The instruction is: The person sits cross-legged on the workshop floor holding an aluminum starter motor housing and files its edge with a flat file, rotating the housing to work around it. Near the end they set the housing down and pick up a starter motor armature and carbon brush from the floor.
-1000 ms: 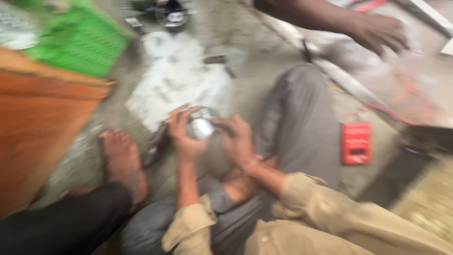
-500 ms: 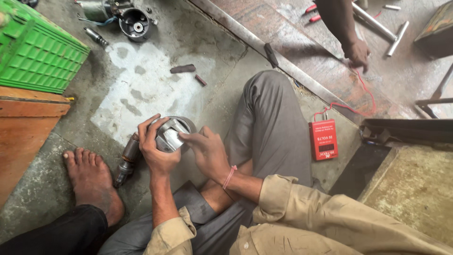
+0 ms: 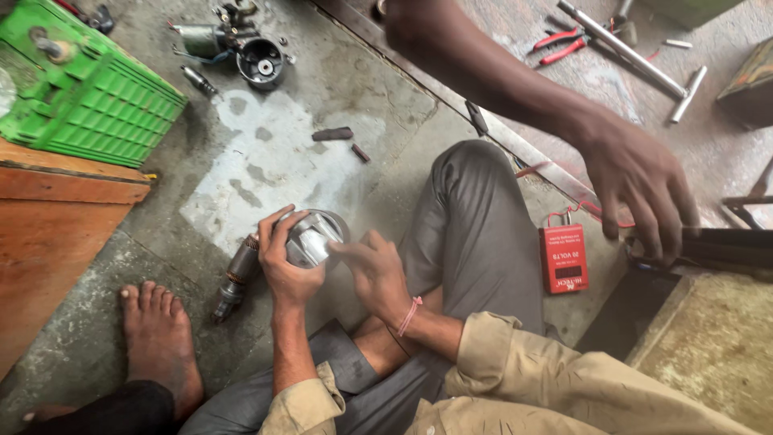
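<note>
Left hand was wrapped around a round silvery metal housing, fingers curled over its rim, holding it just above the concrete floor by the bent knee. Right hand sat right beside it, fingers loosely curled with the tips at the housing's edge; couldn't tell if it was actually pinching anything. A rusty armature lay just left of the wrist. Further out: red tester box, green crate, and another person's hand reaching in.

Khaki sleeves rolled to the forearms; grey trousers; pink thread band at right wrist; feet bare
</note>
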